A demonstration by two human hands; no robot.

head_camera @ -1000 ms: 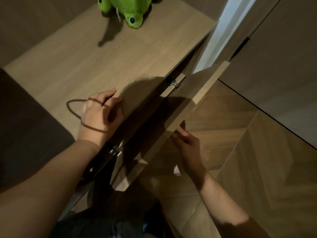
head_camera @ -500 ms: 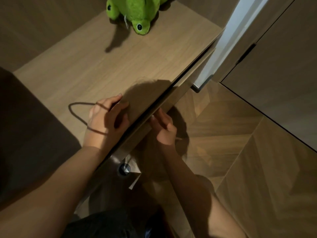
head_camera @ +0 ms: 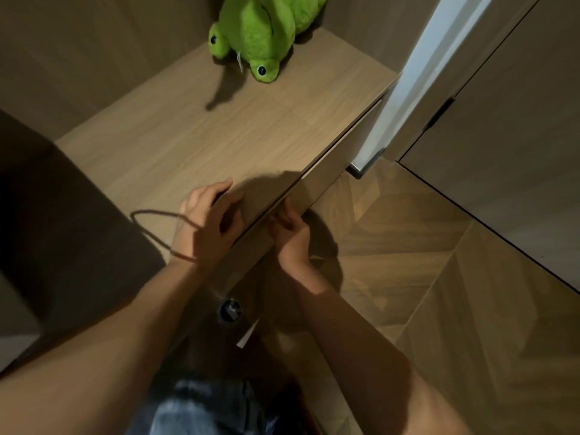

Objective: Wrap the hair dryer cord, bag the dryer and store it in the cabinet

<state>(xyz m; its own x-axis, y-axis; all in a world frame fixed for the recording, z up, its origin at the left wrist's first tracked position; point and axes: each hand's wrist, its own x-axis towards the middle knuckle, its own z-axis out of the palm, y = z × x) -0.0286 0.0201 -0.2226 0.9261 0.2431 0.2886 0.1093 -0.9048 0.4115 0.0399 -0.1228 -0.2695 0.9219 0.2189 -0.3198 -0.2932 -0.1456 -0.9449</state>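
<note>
Neither the hair dryer nor its bag is visible anywhere in the head view; judging from the cabinet door (head_camera: 317, 196), which sits flush or nearly flush under the top panel, the dryer is presumably already stored inside and the task is at its final step, closing. The right hand (head_camera: 290, 232) is at the upper edge of the door, fingers curled toward the seam; whether it pinches the edge or only presses it cannot be told. The left hand (head_camera: 208, 222) rests on the tabletop (head_camera: 194, 136) near the front edge, fingers loosely bent and spread, holding nothing. A thin dark cord loop (head_camera: 150, 221) runs round the left wrist and lies on the tabletop beside it. What remains, as a judgement: confirm the door is fully seated and withdraw both hands. The tabletop is light wood grain, partly shadowed by the arms. A green plush toy (head_camera: 260, 36) sits at its far end against the wall. Below, the floor (head_camera: 439, 293) is wood laid in a herringbone pattern. A round metal fitting (head_camera: 230, 310) shows low on the cabinet front. To the right stand a pale upright frame (head_camera: 408, 89) and dark flat panels (head_camera: 508, 136).
</note>
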